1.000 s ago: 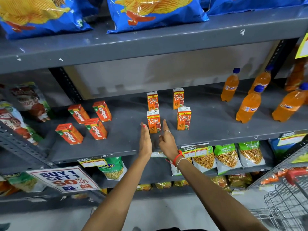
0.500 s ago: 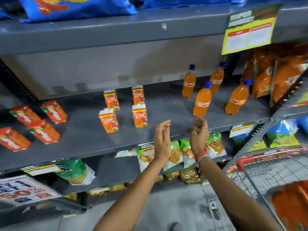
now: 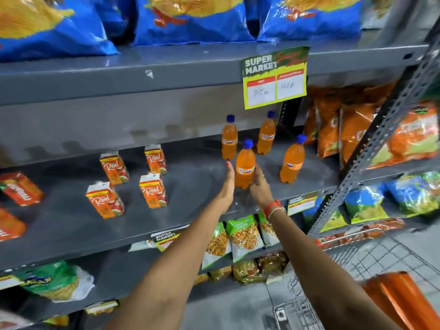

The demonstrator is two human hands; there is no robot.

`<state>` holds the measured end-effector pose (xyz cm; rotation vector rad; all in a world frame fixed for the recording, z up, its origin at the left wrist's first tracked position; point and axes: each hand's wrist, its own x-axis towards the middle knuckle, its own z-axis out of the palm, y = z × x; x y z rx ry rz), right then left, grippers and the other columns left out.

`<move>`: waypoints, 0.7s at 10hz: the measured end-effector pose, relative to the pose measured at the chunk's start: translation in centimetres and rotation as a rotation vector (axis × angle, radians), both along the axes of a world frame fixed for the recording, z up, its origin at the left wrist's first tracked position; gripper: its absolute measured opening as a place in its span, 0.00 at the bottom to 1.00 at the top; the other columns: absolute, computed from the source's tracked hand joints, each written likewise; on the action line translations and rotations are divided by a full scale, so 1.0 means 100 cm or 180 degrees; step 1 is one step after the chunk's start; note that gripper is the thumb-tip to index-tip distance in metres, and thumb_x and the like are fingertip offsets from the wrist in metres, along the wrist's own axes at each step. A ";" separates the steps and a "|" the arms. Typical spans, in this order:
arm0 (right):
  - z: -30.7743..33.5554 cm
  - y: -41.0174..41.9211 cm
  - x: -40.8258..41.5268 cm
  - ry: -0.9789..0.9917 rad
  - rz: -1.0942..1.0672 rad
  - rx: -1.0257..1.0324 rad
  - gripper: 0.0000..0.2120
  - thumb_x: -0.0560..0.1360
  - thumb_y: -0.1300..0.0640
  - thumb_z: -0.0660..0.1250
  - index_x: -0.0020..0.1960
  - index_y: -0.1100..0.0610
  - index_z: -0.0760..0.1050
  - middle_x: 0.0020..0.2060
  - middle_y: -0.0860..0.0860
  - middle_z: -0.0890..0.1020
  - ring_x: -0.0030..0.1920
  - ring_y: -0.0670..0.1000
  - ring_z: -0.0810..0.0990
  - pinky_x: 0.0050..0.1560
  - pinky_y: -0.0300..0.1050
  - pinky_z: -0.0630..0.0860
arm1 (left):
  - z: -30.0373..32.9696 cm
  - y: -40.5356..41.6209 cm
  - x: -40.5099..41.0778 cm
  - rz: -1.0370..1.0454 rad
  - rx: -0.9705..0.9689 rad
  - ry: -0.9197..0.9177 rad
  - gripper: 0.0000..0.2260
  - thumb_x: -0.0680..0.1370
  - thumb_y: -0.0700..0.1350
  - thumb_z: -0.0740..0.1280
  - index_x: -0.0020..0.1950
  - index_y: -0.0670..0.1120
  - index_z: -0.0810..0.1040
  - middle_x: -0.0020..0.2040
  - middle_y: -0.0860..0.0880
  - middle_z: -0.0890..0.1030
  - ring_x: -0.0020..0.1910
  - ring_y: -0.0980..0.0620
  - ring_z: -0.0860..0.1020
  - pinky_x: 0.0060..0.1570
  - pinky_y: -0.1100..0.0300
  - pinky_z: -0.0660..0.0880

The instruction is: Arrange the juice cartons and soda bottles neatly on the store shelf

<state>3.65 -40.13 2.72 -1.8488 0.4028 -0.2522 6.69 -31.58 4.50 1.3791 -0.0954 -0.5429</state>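
Four orange soda bottles with blue caps stand at the right of the grey shelf (image 3: 190, 206). My left hand (image 3: 226, 186) lies flat against the left side of the front-left soda bottle (image 3: 245, 167), fingers straight. My right hand (image 3: 259, 186) curls round its right side. The other bottles stand behind (image 3: 229, 139), behind right (image 3: 266, 136) and to the right (image 3: 292, 163). Several orange juice cartons stand upright in two rows mid-shelf (image 3: 153, 191), (image 3: 104, 200), (image 3: 114, 167), (image 3: 155, 158). More cartons lie flat at the far left (image 3: 21, 189).
A price sign (image 3: 275, 77) hangs from the upper shelf just above the bottles. Blue chip bags (image 3: 190, 20) sit on top, orange snack bags (image 3: 357, 129) past the upright at right. A wire trolley (image 3: 357, 270) with an orange packet (image 3: 404, 298) stands at lower right.
Both hands have moved right, from in front of the upright cartons to either side of the front-left soda bottle. My view has swung right with them.
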 end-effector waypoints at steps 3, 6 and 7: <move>-0.005 0.002 -0.007 -0.0114 -0.0031 0.0022 0.34 0.71 0.75 0.53 0.73 0.56 0.55 0.66 0.60 0.71 0.66 0.60 0.70 0.69 0.57 0.67 | 0.000 0.005 -0.007 -0.0148 0.0270 -0.0163 0.30 0.78 0.60 0.39 0.71 0.46 0.61 0.72 0.41 0.65 0.70 0.45 0.64 0.68 0.51 0.61; -0.005 0.007 -0.009 0.0001 -0.0060 0.0133 0.34 0.73 0.72 0.55 0.74 0.53 0.51 0.69 0.60 0.69 0.68 0.61 0.69 0.69 0.58 0.67 | 0.005 0.009 -0.010 -0.0193 0.0411 -0.0133 0.27 0.79 0.56 0.38 0.73 0.46 0.57 0.74 0.42 0.61 0.72 0.44 0.60 0.69 0.51 0.57; -0.006 0.007 -0.010 -0.0278 -0.0362 0.0043 0.37 0.72 0.74 0.57 0.75 0.57 0.46 0.73 0.60 0.61 0.73 0.60 0.62 0.72 0.57 0.62 | 0.007 0.017 -0.019 0.0117 0.0928 -0.0497 0.24 0.80 0.56 0.43 0.73 0.47 0.55 0.75 0.45 0.58 0.73 0.46 0.57 0.71 0.51 0.54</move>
